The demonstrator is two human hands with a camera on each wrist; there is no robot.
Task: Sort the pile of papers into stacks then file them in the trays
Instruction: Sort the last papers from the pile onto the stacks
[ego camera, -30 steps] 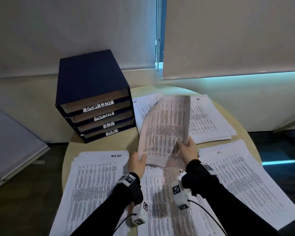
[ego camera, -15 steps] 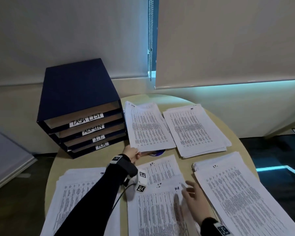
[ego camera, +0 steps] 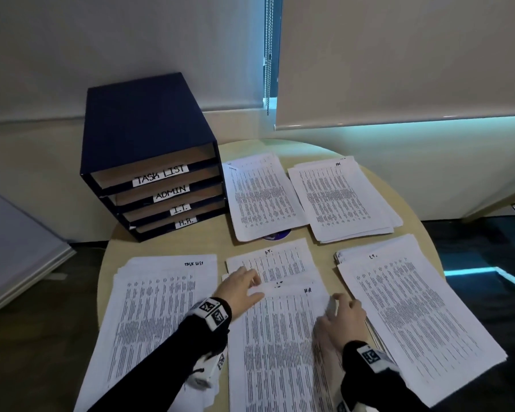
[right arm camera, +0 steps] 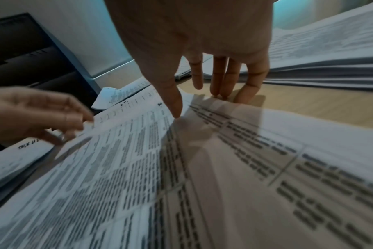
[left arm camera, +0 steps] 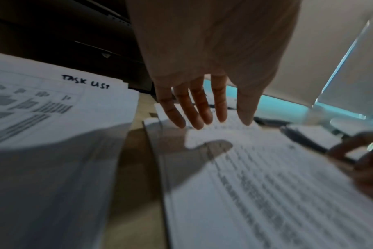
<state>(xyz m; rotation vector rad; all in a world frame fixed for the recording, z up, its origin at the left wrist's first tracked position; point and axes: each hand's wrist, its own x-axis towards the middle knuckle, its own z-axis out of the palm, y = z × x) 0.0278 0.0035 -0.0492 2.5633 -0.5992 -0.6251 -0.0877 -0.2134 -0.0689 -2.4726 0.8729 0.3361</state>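
- The unsorted pile (ego camera: 280,346), topped by a sheet marked HR, lies at the table's (ego camera: 173,248) near edge, in front of the dark tray unit (ego camera: 149,156).
- The left hand (ego camera: 241,288) lies open, fingers straight, over the pile's far left corner, likely steadying it; it grips nothing.
- The right hand (ego camera: 339,318) hovers at the pile's right edge, its fingers (right arm camera: 197,75) loosely extended and pointing down, holding nothing, probably ready to lift the top sheet.
- Sorted stacks ring the pile: the Task List stack (ego camera: 161,316) left, I.T. stack (ego camera: 414,322) right, two beside the trays.
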